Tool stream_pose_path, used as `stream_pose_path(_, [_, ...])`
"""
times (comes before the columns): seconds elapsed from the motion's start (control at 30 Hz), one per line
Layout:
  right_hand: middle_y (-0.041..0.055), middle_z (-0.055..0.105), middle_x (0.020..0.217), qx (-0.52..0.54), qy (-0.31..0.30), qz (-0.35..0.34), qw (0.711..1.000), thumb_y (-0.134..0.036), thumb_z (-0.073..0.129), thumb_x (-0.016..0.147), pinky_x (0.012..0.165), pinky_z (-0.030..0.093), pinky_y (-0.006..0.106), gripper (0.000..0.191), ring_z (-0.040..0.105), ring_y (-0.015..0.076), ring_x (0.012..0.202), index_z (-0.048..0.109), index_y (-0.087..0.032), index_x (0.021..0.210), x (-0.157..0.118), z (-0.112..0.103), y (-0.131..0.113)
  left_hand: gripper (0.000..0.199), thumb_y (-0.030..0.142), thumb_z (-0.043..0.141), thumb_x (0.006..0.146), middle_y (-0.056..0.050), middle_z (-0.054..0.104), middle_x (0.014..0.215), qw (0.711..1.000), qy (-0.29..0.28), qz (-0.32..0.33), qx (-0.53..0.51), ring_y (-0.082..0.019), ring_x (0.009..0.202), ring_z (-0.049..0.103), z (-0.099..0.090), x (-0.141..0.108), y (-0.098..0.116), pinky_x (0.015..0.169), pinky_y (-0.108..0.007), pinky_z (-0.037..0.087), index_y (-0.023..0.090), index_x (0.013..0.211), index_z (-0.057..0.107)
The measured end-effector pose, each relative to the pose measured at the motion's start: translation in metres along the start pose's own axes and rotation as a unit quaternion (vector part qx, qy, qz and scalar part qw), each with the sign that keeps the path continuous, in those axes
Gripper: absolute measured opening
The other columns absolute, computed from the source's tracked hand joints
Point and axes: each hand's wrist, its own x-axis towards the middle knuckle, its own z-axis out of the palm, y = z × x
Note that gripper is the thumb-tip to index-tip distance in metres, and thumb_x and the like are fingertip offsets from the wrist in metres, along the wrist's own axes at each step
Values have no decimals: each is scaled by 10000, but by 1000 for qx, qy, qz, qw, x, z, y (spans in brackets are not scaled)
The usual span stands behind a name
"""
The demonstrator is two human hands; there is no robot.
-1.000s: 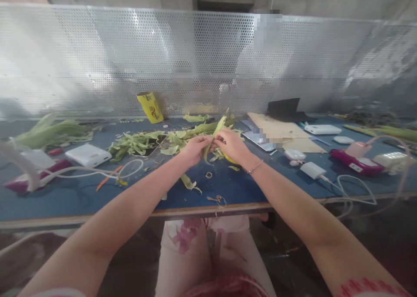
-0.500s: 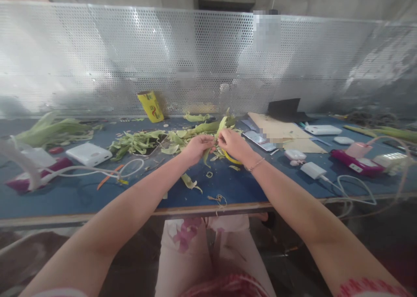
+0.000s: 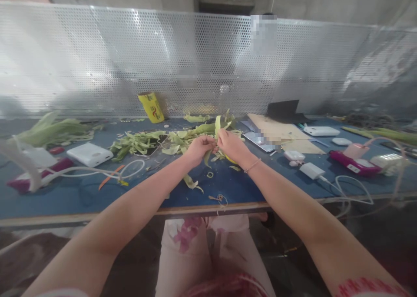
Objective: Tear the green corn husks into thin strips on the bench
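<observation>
My left hand point(image 3: 199, 150) and my right hand point(image 3: 235, 147) meet above the middle of the blue table. Both are closed on a pale green strip of leaf, which looks like corn husk point(image 3: 218, 123). Its upper end stands up above my right hand, and a lower end hangs beneath my left fingers. My fingertips partly hide the middle of it. Behind the hands spreads a heap of green husk leaves point(image 3: 177, 139). Under my right hand shows part of a yellow curved object point(image 3: 231, 159), mostly covered. A loose leaf scrap point(image 3: 192, 184) lies in front of my left hand.
A yellow cardboard tube point(image 3: 151, 108) leans by the perforated metal screen point(image 3: 130, 58). More leaves point(image 3: 135, 142) lie left, near a white power bank point(image 3: 89, 154) and cables. To the right are a phone point(image 3: 256, 140), brown paper point(image 3: 263, 125), a white charger point(image 3: 312, 171) and a purple power strip point(image 3: 355, 164).
My right hand has turned slightly and shifted a little lower, its fingers closer to my left. The leaf's upper end now stands more upright. My left hand has barely moved.
</observation>
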Motion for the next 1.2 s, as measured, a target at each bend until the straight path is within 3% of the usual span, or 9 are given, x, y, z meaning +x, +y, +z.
stream_pose_path(0.17, [95, 634, 870, 101, 16, 29, 994, -152, 397, 818, 645, 421, 297, 254, 573, 196, 740, 494, -153, 1053, -1, -4, -1, 169, 61, 693, 635, 5, 620, 569, 999, 3, -3, -35, -70, 515, 579, 3, -3, 5, 554, -198, 461, 103, 710, 547])
stream_pose_path(0.43, [85, 650, 991, 169, 52, -1, 984, -182, 431, 828, 826, 461, 354, 272, 595, 196, 909, 589, -191, 1050, -1, -1, 4, 148, 22, 661, 661, -16, 633, 613, 998, 23, -23, -62, -62, 512, 577, 3, -3, 10, 533, -185, 466, 95, 729, 552])
stream_pose_path(0.77, [66, 674, 963, 179, 45, -10, 983, -198, 388, 859, 827, 447, 330, 283, 610, 177, 880, 622, -195, 1018, -2, -7, 7, 115, -17, 608, 686, -22, 625, 629, 997, 9, -47, -62, -49, 503, 563, 2, -6, 17, 531, -170, 461, 85, 726, 572])
stream_pose_path(1.07, [36, 650, 810, 184, 24, 15, 982, -207, 437, 843, 701, 429, 267, 156, 591, 155, 745, 583, -194, 895, -2, -10, 5, 104, -6, 616, 681, -13, 614, 622, 996, -7, -54, -64, -47, 506, 552, 2, -5, 15, 534, -174, 448, 84, 726, 590])
stream_pose_path(1.2, [39, 641, 789, 191, 25, 29, 981, -212, 429, 846, 702, 425, 275, 137, 587, 157, 733, 562, -190, 868, -2, -12, 3, 128, -34, 575, 696, -10, 599, 603, 997, 17, -52, -61, -44, 486, 540, 4, -7, 17, 527, -175, 445, 91, 719, 556])
